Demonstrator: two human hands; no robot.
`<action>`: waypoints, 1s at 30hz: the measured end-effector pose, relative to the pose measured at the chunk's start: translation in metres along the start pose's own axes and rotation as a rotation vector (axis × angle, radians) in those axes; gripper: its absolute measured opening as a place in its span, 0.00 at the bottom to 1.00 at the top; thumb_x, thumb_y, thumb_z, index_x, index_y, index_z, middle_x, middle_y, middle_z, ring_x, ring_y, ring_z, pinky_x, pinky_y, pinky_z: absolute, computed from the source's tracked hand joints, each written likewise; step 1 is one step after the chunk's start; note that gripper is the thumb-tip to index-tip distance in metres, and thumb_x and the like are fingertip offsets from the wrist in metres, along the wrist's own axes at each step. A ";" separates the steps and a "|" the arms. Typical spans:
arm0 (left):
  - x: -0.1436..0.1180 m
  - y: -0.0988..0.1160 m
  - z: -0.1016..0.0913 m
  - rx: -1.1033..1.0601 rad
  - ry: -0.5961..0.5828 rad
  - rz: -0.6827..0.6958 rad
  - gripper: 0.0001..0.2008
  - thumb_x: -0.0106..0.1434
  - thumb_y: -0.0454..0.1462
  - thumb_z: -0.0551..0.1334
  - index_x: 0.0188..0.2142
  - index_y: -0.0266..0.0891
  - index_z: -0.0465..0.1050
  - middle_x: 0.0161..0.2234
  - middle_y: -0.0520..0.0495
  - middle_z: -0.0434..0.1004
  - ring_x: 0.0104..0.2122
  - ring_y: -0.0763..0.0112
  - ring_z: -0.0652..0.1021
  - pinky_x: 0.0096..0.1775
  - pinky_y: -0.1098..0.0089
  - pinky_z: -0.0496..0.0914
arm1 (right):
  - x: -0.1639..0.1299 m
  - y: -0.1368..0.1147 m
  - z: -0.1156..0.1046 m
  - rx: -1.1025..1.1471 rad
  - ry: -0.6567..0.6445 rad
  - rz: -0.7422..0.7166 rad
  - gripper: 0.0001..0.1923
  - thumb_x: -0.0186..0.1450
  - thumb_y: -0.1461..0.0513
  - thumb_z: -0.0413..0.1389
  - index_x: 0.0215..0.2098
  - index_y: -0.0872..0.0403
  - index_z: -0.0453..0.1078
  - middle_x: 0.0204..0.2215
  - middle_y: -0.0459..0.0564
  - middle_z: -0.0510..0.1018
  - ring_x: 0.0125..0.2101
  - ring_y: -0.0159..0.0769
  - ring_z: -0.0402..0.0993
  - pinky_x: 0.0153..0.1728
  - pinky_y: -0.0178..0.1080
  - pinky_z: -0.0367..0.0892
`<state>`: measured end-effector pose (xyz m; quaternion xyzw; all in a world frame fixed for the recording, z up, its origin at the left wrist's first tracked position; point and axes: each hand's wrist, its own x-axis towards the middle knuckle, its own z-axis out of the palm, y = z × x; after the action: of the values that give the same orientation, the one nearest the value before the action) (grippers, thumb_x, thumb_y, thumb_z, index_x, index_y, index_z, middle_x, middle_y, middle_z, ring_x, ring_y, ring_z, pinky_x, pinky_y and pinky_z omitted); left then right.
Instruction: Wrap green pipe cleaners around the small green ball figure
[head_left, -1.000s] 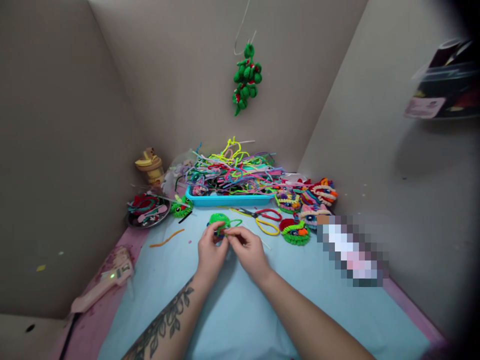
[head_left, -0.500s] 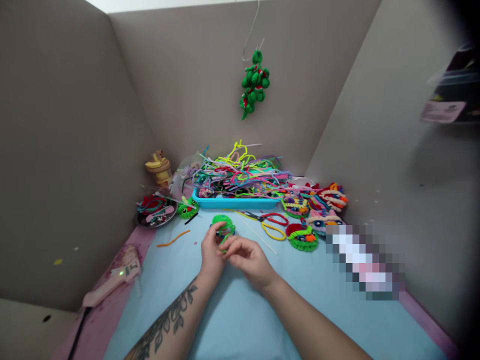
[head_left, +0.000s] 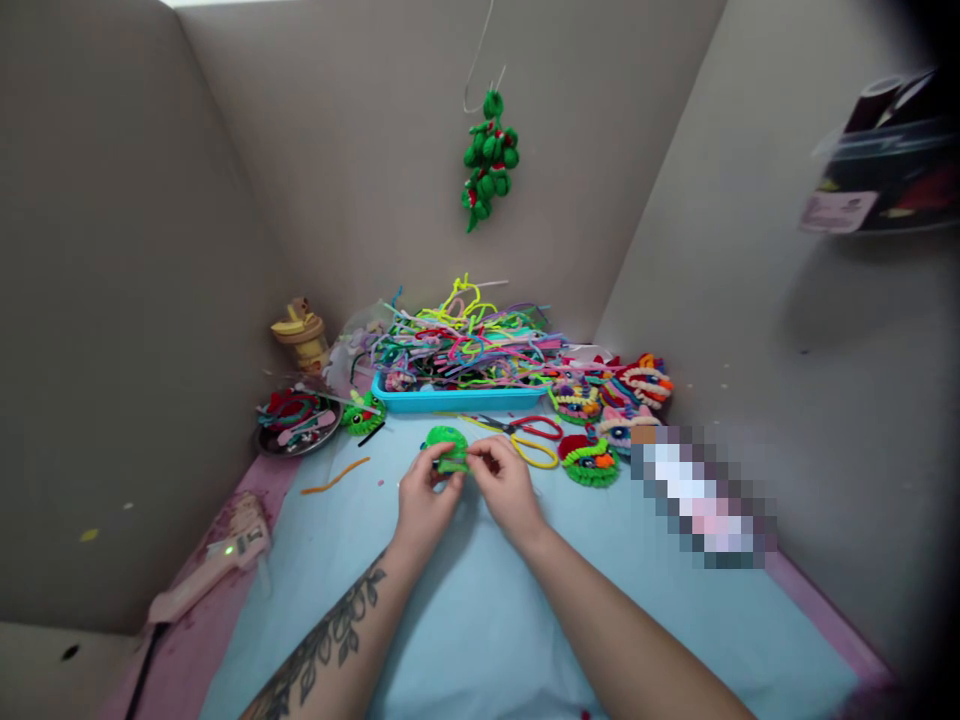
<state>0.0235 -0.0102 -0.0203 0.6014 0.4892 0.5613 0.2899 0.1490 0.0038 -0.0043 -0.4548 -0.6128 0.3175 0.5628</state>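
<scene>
Just in front of the scissors point(head_left: 529, 441) and the tray, my left hand point(head_left: 427, 495) is closed around a small green pipe-cleaner figure point(head_left: 446, 441). A bit of blue shows at the figure's left side. At its right edge, my right hand point(head_left: 504, 482) pinches with thumb and forefinger; the fingers meet the green piece there, and what exactly lies between them is too small to make out. The scissors have one red and one yellow handle loop and lie partly behind my right hand.
A blue tray point(head_left: 465, 401) heaped with colourful pipe cleaners stands at the back. Finished pipe-cleaner figures point(head_left: 590, 462) sit to the right. On the left are a glue gun point(head_left: 217, 572), a metal dish point(head_left: 294, 440), an orange pipe cleaner point(head_left: 335, 476) and a beige cup point(head_left: 306, 340).
My right hand has moved from over the left fingers to the figure's right edge. More of the green figure shows between my hands. The whole view has shifted slightly.
</scene>
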 end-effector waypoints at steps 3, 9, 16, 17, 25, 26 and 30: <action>-0.001 0.000 0.002 -0.032 0.028 -0.025 0.17 0.53 0.35 0.62 0.44 0.39 0.69 0.42 0.44 0.74 0.37 0.68 0.76 0.39 0.69 0.72 | 0.000 0.003 0.001 -0.004 0.016 0.030 0.03 0.57 0.63 0.53 0.26 0.53 0.68 0.26 0.45 0.68 0.28 0.32 0.64 0.28 0.34 0.60; -0.002 -0.001 0.002 -0.025 0.013 -0.021 0.19 0.53 0.36 0.62 0.46 0.39 0.68 0.42 0.44 0.73 0.35 0.69 0.76 0.37 0.69 0.72 | 0.005 0.015 0.004 0.253 -0.014 0.245 0.06 0.53 0.60 0.57 0.25 0.54 0.67 0.23 0.43 0.69 0.25 0.31 0.63 0.29 0.34 0.59; -0.004 0.003 -0.001 0.010 -0.060 -0.006 0.19 0.53 0.35 0.63 0.46 0.39 0.69 0.44 0.44 0.73 0.36 0.69 0.76 0.38 0.69 0.72 | 0.008 0.019 0.002 0.614 -0.104 0.577 0.11 0.46 0.57 0.62 0.22 0.55 0.68 0.17 0.41 0.66 0.16 0.24 0.52 0.19 0.32 0.47; -0.003 0.004 -0.002 0.004 -0.067 -0.017 0.19 0.53 0.35 0.62 0.46 0.39 0.69 0.43 0.45 0.73 0.36 0.69 0.76 0.39 0.69 0.71 | 0.008 0.019 0.001 0.654 -0.105 0.611 0.12 0.45 0.57 0.63 0.22 0.55 0.69 0.17 0.41 0.66 0.17 0.24 0.53 0.19 0.31 0.46; 0.000 0.004 -0.003 -0.170 -0.096 -0.188 0.16 0.60 0.40 0.54 0.46 0.37 0.69 0.41 0.44 0.75 0.31 0.69 0.77 0.33 0.69 0.72 | 0.012 0.016 -0.005 0.632 -0.016 0.494 0.09 0.44 0.60 0.61 0.17 0.55 0.66 0.17 0.42 0.66 0.21 0.28 0.58 0.24 0.32 0.55; 0.001 0.005 -0.004 -0.166 -0.076 -0.201 0.17 0.60 0.41 0.54 0.47 0.37 0.68 0.39 0.44 0.75 0.29 0.70 0.77 0.31 0.70 0.72 | 0.012 0.017 -0.005 0.607 -0.022 0.467 0.09 0.45 0.60 0.60 0.17 0.55 0.66 0.18 0.43 0.67 0.22 0.29 0.60 0.25 0.33 0.56; 0.005 0.011 -0.010 -0.032 0.042 -0.177 0.18 0.58 0.42 0.58 0.47 0.38 0.68 0.31 0.48 0.75 0.20 0.76 0.73 0.23 0.74 0.69 | 0.011 0.018 -0.006 0.422 -0.018 0.368 0.08 0.49 0.59 0.58 0.18 0.55 0.67 0.29 0.48 0.70 0.32 0.35 0.66 0.32 0.36 0.61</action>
<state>0.0164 -0.0117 -0.0071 0.5392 0.5373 0.5536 0.3378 0.1587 0.0203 -0.0154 -0.4286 -0.4452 0.5390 0.5724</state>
